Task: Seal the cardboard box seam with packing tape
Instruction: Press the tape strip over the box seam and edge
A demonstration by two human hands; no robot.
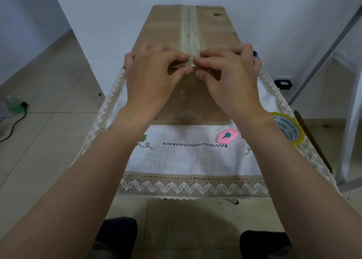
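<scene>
A long brown cardboard box (217, 31) lies on the table, running away from me. A strip of clear packing tape (189, 33) covers its centre seam from the far end to the near top edge. My left hand (154, 74) and my right hand (231, 76) meet at that near edge. Their fingertips pinch and press the tape end where it folds over onto the front face. Part of the front face is hidden by both hands. The roll of tape (289, 129) lies at the table's right edge.
A white lace-trimmed tablecloth (188, 160) covers the table. A small pink cutter (227, 137) lies on it near my right forearm. Tiled floor with a black cable (13, 125) is at left. A white frame (323, 49) stands to the right.
</scene>
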